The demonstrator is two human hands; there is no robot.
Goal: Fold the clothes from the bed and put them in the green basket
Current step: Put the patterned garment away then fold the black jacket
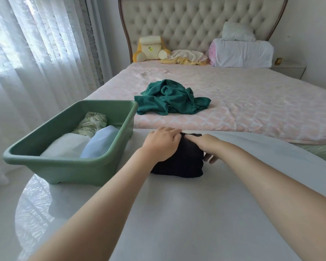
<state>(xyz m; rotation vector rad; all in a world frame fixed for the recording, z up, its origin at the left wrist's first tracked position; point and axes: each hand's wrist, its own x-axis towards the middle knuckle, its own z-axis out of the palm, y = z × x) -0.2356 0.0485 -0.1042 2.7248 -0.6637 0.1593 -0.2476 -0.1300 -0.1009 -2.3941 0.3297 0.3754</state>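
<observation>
A folded black garment lies on the white table in front of me. My left hand presses flat on its top left. My right hand holds its right side, fingers on top and thumb tucked at the edge. The green basket stands to the left on the table, holding a folded white piece, a light blue one and a floral one. A crumpled teal garment lies on the pink bed beyond.
At the headboard are a yellow-and-cream plush toy, a crumpled cream cloth and stacked white pillows. Sheer curtains hang along the left. A nightstand stands at the far right.
</observation>
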